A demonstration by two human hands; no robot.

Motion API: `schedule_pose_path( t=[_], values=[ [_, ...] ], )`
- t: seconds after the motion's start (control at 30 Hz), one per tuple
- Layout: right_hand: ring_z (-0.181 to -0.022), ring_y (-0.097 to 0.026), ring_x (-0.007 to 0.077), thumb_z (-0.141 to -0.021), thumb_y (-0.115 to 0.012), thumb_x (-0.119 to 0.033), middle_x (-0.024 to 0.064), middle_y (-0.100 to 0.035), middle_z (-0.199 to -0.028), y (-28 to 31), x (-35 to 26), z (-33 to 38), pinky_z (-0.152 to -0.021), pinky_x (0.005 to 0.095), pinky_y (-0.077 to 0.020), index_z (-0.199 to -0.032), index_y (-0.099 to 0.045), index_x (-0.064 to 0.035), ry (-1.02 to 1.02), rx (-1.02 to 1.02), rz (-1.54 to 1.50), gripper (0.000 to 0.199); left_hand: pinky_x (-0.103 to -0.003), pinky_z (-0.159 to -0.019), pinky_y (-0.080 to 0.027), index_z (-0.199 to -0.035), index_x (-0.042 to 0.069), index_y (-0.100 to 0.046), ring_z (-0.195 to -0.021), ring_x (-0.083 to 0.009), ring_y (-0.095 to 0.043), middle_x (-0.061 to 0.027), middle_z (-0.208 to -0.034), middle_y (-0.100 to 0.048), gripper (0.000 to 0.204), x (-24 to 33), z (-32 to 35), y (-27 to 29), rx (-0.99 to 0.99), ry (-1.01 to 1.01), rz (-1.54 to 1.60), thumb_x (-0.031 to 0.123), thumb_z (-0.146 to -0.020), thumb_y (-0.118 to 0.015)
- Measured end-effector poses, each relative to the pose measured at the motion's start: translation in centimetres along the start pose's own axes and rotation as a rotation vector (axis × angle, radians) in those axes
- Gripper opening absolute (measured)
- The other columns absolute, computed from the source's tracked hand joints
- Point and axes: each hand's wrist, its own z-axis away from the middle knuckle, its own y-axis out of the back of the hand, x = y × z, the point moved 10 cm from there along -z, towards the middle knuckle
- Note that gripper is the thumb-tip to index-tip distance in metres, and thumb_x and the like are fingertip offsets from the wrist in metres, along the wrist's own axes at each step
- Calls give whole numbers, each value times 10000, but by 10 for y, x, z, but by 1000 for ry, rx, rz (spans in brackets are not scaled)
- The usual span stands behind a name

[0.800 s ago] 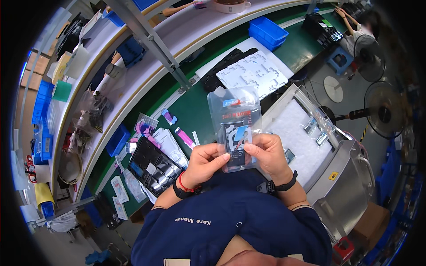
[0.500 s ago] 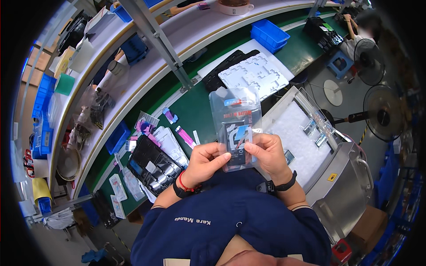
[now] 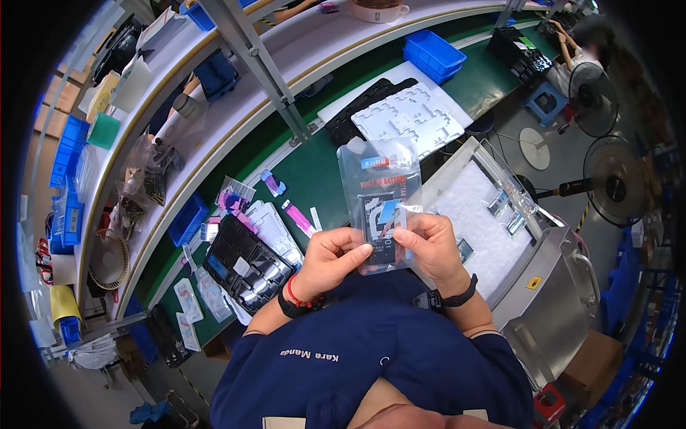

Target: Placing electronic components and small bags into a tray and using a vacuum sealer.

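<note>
Between my two hands I hold up a clear plastic pouch (image 3: 357, 164) with a flat black battery (image 3: 373, 214) inside it. My left hand (image 3: 330, 261) pinches the pouch's lower left side, thumb on the front. At the lower right side my right hand (image 3: 432, 250) grips it the same way, thumb over the battery's printed face. The fingers behind the pouch are hidden. Left of my hands, a black plastic tray (image 3: 246, 264) lies on the green bench (image 3: 325, 189), beside white trays (image 3: 275, 232) and pink-purple strips (image 3: 296, 217).
Right of me stands a metal machine (image 3: 550, 300) with a white padded bed (image 3: 493, 222). Beyond the pouch lie a white foam tray (image 3: 407, 118) and a blue bin (image 3: 434, 56). A shelf post (image 3: 261, 64) rises at the far left. Fans (image 3: 616, 182) and another person (image 3: 587, 53) are at right.
Almost nothing differs. My hands and the pouch stay in place, and the light glare on the pouch shifts slightly.
</note>
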Motion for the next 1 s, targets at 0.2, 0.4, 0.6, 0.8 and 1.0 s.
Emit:
schedule_pose_path(
  t=[0.2,0.4,0.6,0.8,1.0],
  values=[
    [-570,-557,97,-822,-599,-58,55,-603,-677,-1,0,-1,-526,221,-459,-745,-600,13,-3,3,2,105,-201,-518,-439,-803,-36,-570,-573,-73,-536,-40,-663,-588,118,0,-1,1,4,-2,27,71,-851,-564],
    [-572,-560,98,-823,-598,-59,58,-608,-685,-1,1,-3,-531,221,-460,-749,-601,14,-8,8,0,104,-204,-524,-443,-819,-42,-572,-579,-77,-541,-48,-676,-596,114,-1,-2,2,-1,23,38,66,-852,-560],
    [-573,-560,95,-821,-600,-57,58,-612,-690,1,3,-6,-536,219,-460,-752,-603,12,-17,16,11,98,-203,-535,-443,-833,-47,-572,-583,-76,-542,-52,-683,-600,118,-1,-3,4,-10,33,66,66,-858,-549],
    [-575,-562,94,-820,-601,-57,61,-616,-691,0,5,-9,-536,219,-462,-751,-604,12,-28,26,10,98,-202,-539,-448,-848,-48,-573,-588,-79,-548,-61,-695,-607,123,-1,-4,7,-10,26,76,72,-861,-547],
    [-574,-562,93,-821,-604,-64,60,-615,-679,1,8,-13,-536,214,-456,-748,-604,11,-34,35,19,105,-205,-530,-453,-848,-47,-573,-584,-84,-554,-67,-697,-609,118,-4,-7,9,-5,52,121,69,-858,-552]
  ],
)
